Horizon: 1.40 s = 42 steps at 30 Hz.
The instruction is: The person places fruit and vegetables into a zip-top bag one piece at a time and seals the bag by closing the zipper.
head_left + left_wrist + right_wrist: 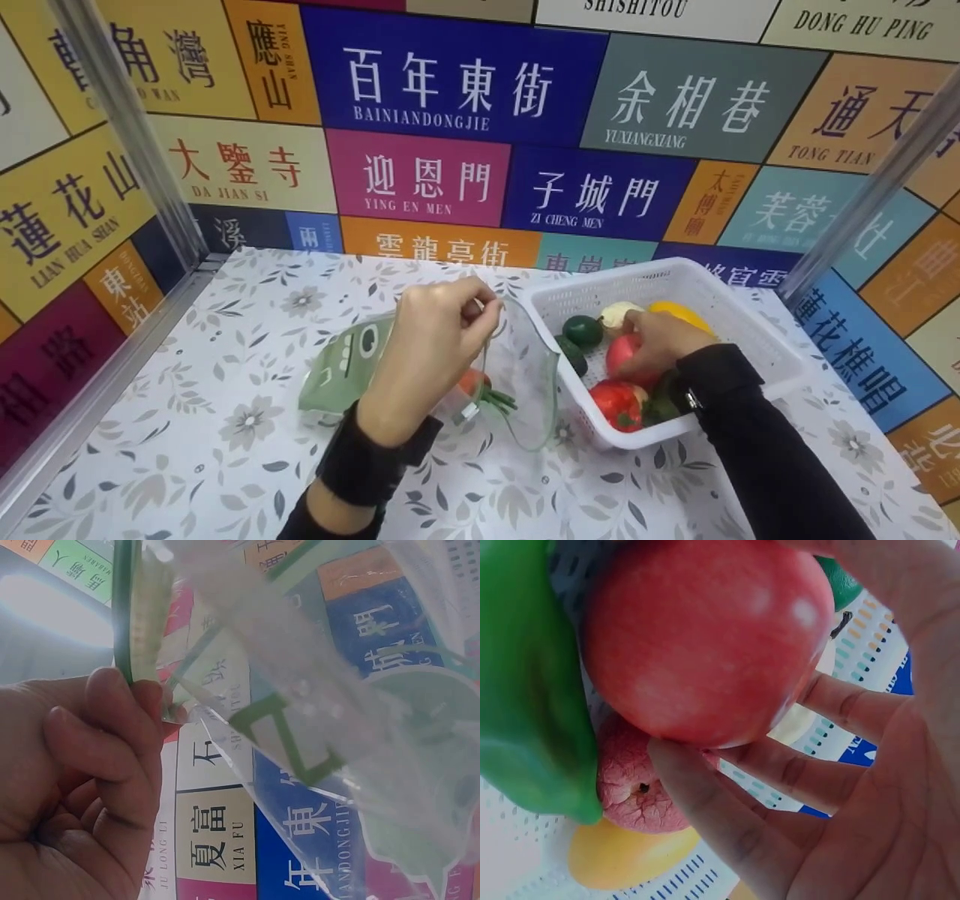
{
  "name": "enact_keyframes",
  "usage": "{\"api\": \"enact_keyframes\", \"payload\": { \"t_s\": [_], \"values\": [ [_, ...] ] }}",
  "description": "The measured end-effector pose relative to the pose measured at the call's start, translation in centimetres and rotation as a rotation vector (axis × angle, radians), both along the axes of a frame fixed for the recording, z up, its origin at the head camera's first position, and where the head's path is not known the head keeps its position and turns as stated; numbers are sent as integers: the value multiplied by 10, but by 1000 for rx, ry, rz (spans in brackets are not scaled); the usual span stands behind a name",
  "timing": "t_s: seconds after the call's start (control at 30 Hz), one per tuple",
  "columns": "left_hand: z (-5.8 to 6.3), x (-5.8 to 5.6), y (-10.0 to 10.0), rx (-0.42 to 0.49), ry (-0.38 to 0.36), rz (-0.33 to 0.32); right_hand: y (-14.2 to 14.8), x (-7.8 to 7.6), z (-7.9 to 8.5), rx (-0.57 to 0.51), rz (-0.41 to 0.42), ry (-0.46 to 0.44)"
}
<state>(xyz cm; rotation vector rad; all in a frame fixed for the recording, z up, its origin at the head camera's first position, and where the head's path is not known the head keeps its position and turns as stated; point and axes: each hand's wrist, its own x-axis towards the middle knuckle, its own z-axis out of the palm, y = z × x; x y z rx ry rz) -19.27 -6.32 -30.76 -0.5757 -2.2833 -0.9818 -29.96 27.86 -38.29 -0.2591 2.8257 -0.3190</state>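
Note:
My left hand point(442, 330) pinches the edge of a clear plastic zip bag point(300, 757) with green trim and a green cartoon-face print point(349, 364). In the left wrist view, thumb and index finger meet on the green strip at its mouth. Behind the raised hand shows an orange carrot-like piece point(472, 381) with green stalks, overlapped by the clear plastic. Over in the white basket point(765, 360), my right hand point(664, 341) grips a red apple point(705, 637), its fingers curved round the side. A wrinkled reddish fruit point(637, 780) lies close below the apple in the right wrist view.
Around the apple, the basket holds dark green avocado-like pieces point(582, 330), a whitish piece point(619, 315), a yellow one point(682, 315), a red pepper-like one point(619, 405) and a green pepper point(532, 690). Floral cloth point(247, 427) covers the table; a sign-covered wall point(450, 75) stands behind.

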Motion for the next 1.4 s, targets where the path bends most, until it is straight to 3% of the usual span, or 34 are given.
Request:
{"api": "enact_keyframes", "payload": {
  "t_s": [0.33,0.63,0.9,1.1,1.4],
  "values": [
    [1,1,0,3,-7,-9,5,0,20,-76,44,38],
    [0,1,0,4,-17,-1,12,15,41,-220,17,121],
    [0,1,0,-2,6,3,13,39,48,-373,-25,222],
    [1,0,-1,2,0,2,7,62,50,-493,7,328],
    [1,0,0,3,-6,5,-14,98,57,-641,52,401]
  ]
}}
